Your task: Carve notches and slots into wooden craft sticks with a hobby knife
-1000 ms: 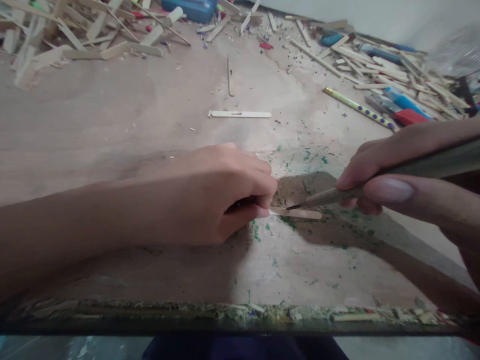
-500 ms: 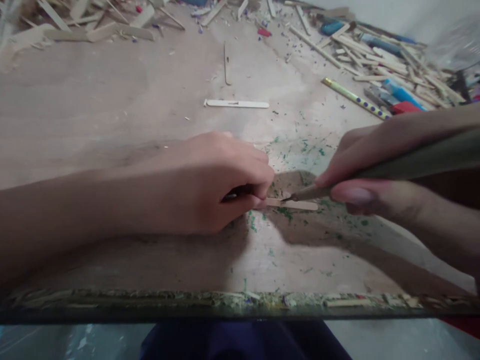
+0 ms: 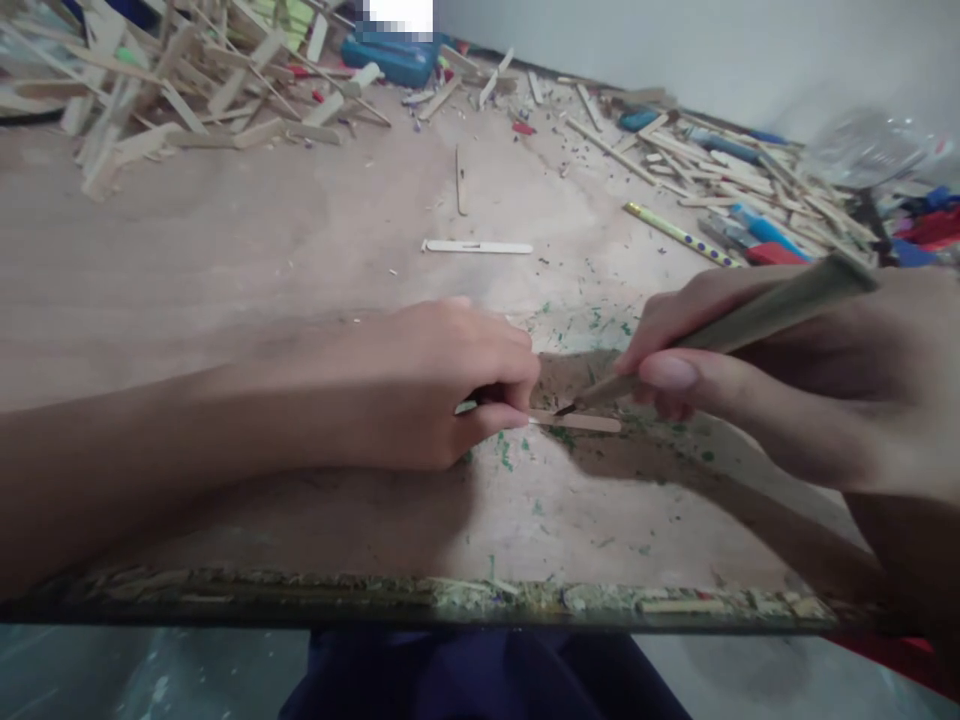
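Observation:
My left hand (image 3: 480,385) is closed on the left part of a flat wooden stick (image 3: 592,423), pressing it down on the table. The stick's rounded right end sticks out past my fingertips. A carving knife (image 3: 772,300) with a thick greenish-brown handle is gripped in my right hand (image 3: 675,370), between thumb and fingers. Its dark tip touches the stick just right of my left fingers. Small green shavings lie around the stick. Further back are a pale stick with a small slot (image 3: 487,247) and a narrow stick lying lengthwise (image 3: 460,180).
A heap of wooden sticks (image 3: 187,90) covers the back left, beside a blue case (image 3: 394,60). At the back right lie more sticks (image 3: 720,170), a dotted yellow pencil (image 3: 679,233) and a blue and red tool (image 3: 772,235). Debris lines the table's front edge (image 3: 375,595).
The view has tilted up, showing more of the back of the table. The knife's handle stands more into view, while its tip remains at the stick. My left hand still holds the stick.

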Tool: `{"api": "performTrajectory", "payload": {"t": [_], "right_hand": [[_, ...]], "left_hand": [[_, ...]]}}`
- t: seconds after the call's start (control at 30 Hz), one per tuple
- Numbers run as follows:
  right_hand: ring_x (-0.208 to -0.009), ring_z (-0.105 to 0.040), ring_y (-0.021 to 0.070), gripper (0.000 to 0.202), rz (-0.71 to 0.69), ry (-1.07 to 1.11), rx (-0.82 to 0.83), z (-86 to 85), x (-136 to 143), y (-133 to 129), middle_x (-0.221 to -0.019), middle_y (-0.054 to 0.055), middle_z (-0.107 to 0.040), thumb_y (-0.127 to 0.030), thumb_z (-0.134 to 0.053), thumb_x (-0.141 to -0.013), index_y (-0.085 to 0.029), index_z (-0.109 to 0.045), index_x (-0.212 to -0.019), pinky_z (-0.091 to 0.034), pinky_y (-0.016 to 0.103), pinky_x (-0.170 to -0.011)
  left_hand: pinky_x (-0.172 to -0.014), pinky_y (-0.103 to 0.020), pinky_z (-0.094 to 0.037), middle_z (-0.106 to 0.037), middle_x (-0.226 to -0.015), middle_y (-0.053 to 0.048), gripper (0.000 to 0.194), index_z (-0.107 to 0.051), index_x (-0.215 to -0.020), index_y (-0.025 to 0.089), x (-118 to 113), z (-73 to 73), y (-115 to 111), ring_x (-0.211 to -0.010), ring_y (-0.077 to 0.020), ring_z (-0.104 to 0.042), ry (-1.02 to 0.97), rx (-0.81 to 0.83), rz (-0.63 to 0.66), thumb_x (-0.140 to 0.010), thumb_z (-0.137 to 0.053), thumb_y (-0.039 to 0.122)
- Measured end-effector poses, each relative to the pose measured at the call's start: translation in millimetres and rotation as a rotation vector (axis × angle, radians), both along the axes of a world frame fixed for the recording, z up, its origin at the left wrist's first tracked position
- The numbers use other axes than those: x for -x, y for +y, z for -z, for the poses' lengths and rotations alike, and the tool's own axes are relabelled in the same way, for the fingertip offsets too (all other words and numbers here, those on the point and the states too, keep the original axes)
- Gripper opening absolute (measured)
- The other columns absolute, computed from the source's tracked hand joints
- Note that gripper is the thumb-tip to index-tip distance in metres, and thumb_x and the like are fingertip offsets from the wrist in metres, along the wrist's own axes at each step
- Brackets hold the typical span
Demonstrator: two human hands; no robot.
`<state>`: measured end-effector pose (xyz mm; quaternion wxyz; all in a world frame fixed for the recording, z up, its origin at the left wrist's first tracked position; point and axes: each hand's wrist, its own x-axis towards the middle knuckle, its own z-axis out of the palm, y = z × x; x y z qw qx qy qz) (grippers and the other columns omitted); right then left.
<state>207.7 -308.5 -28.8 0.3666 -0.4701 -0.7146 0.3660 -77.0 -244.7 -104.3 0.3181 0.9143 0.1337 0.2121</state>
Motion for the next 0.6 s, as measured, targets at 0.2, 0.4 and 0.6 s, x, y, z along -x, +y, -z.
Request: {"api": "performTrajectory", "payload": {"t": [0.2,0.4,0.6], "right_hand": [[-0.089,-0.088,0.0284,0.037,0.046,0.084,-0.021,20.3,-23,-5,-0.091,0.003,-0.087,-0.065,-0.108,-0.104,-0.04,-0.097,-0.129,-0.067,0.038,-0.064],[-0.06,-0.074,0.0167,0.011,-0.134,0.084,-0.015,30.6,-30,10,-0.08,0.0,-0.085,-0.043,-0.103,-0.113,-0.033,-0.101,-0.108,-0.055,0.031,-0.049],[-0.062,-0.073,0.0161,0.008,-0.165,0.031,-0.099,29.4,-31,11,-0.082,0.0,-0.085,-0.03,-0.099,-0.115,-0.033,-0.102,-0.107,-0.052,0.033,-0.048]], "left_hand": [[-0.095,-0.038,-0.053,-0.085,-0.096,0.001,0.026,-0.074,-0.097,0.024,2,-3.5,0,-0.089,-0.0202,-0.074,0.009,0.007,0.029,-0.117,-0.067,0.011],[-0.092,-0.036,-0.05,-0.085,-0.096,0.002,0.024,-0.076,-0.097,0.023,2,1.2,1,-0.087,-0.0195,-0.074,-0.01,-0.014,0.03,-0.118,-0.068,0.014],[-0.092,-0.04,-0.052,-0.087,-0.098,0.001,0.024,-0.074,-0.098,0.025,3,2.0,2,-0.09,-0.0208,-0.075,-0.003,-0.013,0.03,-0.117,-0.068,0.012]]}}
